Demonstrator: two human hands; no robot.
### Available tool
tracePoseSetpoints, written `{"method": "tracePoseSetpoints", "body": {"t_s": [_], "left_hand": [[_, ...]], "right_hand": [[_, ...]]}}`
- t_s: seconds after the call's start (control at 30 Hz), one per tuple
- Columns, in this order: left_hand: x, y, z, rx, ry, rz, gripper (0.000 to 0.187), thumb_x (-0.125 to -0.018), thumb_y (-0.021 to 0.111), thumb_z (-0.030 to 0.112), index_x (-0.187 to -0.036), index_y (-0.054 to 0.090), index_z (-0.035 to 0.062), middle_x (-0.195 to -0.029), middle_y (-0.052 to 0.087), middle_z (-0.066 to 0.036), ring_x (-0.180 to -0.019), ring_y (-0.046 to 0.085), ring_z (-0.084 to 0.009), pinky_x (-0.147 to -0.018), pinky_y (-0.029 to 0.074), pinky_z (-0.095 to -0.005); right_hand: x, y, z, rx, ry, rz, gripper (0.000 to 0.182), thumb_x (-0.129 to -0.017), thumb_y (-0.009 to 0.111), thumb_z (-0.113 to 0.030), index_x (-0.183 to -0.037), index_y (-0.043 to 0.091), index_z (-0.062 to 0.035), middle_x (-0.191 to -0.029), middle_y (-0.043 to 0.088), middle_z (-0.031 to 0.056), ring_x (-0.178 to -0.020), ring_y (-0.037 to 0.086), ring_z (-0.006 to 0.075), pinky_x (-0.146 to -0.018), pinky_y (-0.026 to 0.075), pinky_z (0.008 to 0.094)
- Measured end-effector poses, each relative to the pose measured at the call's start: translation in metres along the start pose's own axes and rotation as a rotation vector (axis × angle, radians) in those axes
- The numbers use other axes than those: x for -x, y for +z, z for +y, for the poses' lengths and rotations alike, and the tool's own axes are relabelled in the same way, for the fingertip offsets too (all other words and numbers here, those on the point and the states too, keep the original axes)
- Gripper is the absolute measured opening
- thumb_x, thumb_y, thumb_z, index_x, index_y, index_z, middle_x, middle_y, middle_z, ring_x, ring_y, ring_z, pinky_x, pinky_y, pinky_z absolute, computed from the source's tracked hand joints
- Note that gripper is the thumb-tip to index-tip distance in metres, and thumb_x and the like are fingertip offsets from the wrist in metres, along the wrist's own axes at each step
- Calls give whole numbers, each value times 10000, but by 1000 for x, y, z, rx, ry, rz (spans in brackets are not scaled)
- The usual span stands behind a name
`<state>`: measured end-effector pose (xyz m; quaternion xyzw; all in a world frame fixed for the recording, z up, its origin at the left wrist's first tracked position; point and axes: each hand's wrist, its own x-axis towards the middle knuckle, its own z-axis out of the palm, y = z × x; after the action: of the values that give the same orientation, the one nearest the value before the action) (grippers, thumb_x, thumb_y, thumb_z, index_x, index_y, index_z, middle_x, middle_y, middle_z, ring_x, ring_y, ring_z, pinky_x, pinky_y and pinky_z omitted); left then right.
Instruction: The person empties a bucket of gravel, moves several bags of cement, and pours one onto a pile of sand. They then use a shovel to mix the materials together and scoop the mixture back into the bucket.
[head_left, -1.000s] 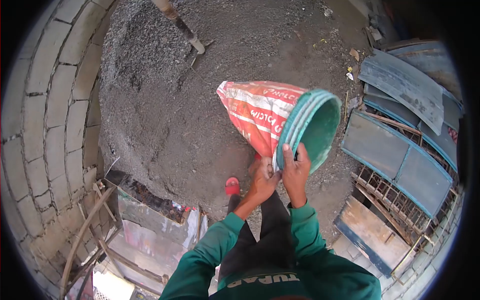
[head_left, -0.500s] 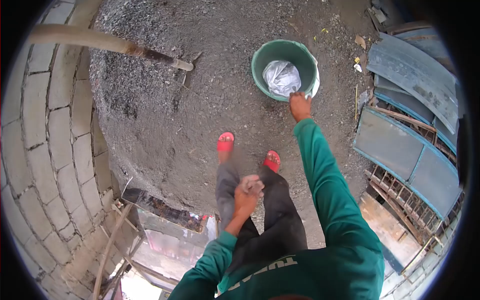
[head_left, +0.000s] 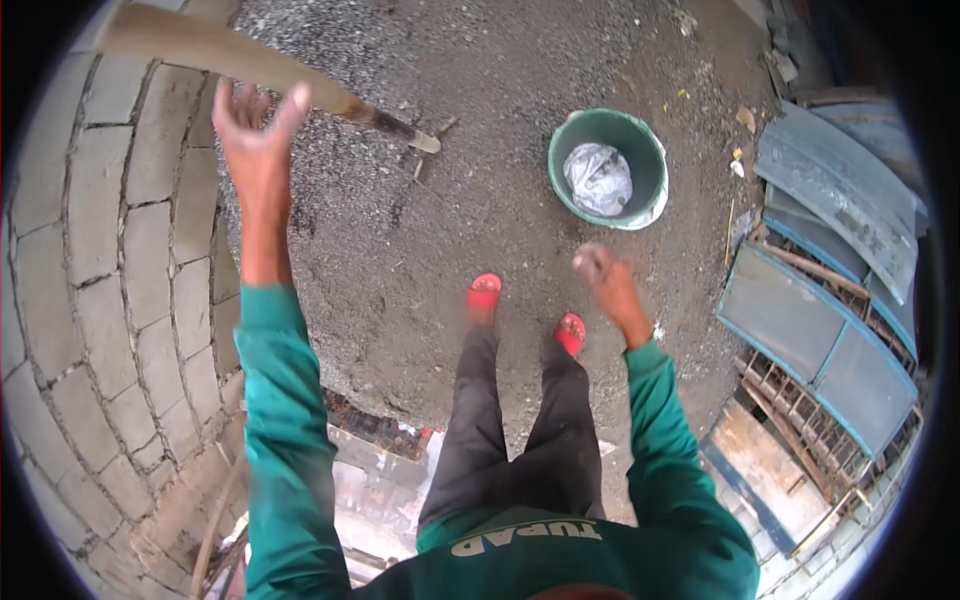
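Observation:
My left hand (head_left: 255, 130) reaches up at the left, fingers spread and open, with its fingertips right at a thick wooden handle (head_left: 235, 55). The handle belongs to a long tool whose dark socket leads to a thin metal head (head_left: 433, 150) at the gravel. My right hand (head_left: 612, 285), a little blurred, is closed with its fingers curled and nothing visible in them. It is just below a round green bucket (head_left: 556, 165), apart from the rim. Inside the bucket lies a crumpled whitish plastic bag (head_left: 598, 180).
Grey gravel (head_left: 400, 60) is heaped at the upper left beside a concrete block wall (head_left: 105, 240). My feet in red slippers (head_left: 484, 290) stand on the ground between. Metal sheets and framed panels (head_left: 790, 295) are piled at the right. Boards and debris (head_left: 375, 470) lie behind me.
My left hand has swung from in front of my legs up to the wooden handle, its fingers spreading. My right hand has let go of the bucket rim and drawn back toward me.

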<state>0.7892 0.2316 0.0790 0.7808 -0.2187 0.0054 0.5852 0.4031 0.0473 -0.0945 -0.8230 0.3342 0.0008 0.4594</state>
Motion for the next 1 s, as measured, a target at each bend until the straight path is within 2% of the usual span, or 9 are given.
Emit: {"method": "tracePoseSetpoints", "body": {"t_s": [0.03,0.17,0.2,0.27,0.4,0.53,0.73,0.8,1.0], "left_hand": [[-33,1,9,64,143,29,889,-707,807,404,-1328,392,-79,-1257,507,-242,-1166,511,-279,-980,428,-364],[-68,50,36,228,-82,-17,291,-839,705,333,-842,603,60,-691,597,-10,-596,557,-107,-548,450,-262],[-62,61,40,111,-55,-61,352,-797,744,394,-761,631,63,-665,596,7,-593,539,-90,-544,438,-269],[-39,81,55,144,-46,-168,406,-763,764,359,-902,609,11,-818,633,-66,-730,578,-144,-653,488,-323],[18,107,71,295,104,-191,299,-776,762,221,-897,569,28,-795,632,-112,-739,596,-166,-674,489,-335],[75,94,84,247,19,-369,291,-729,783,147,-892,562,52,-818,630,-113,-760,624,-241,-675,487,-353],[168,76,72,29,138,-460,301,-659,752,68,-917,598,71,-848,628,-127,-823,617,-321,-738,484,-415],[194,62,79,30,163,-490,307,-650,723,48,-929,598,76,-880,625,-134,-868,612,-328,-756,484,-404],[256,36,50,-9,153,-483,405,-650,817,163,-978,599,69,-984,625,-141,-910,612,-320,-788,487,-393]], "right_hand": [[13,6,-23,-66,-19,-51,322,-899,606,-294,-1090,592,-34,-962,661,190,-902,643,349,-787,495,374],[65,29,-98,-397,154,-202,358,-903,612,-306,-1118,589,-22,-996,654,163,-935,643,234,-814,487,344],[77,35,-107,-491,205,-209,365,-904,613,-304,-1128,587,-17,-1013,651,160,-950,637,219,-827,484,340],[109,43,-121,-582,299,-225,362,-910,608,-291,-1139,582,-12,-1008,651,158,-950,636,218,-842,479,326],[189,11,-135,-173,143,-352,390,-919,586,-338,-1139,591,-15,-986,655,144,-935,641,206,-814,488,318],[255,-54,-167,-331,578,-339,441,-908,578,-397,-1131,601,-17,-1026,659,151,-964,635,290,-836,486,372],[365,-124,-155,-225,454,-394,414,-899,589,-366,-1115,620,-14,-1113,632,183,-1036,607,296,-883,465,367],[409,-135,-131,-52,176,-601,441,-894,608,-333,-1224,577,-42,-1167,605,146,-1056,587,244,-930,455,326],[544,-117,-93,-97,138,-416,527,-875,600,-355,-1300,491,-64,-1271,512,172,-1160,492,289,-985,388,372]]}}
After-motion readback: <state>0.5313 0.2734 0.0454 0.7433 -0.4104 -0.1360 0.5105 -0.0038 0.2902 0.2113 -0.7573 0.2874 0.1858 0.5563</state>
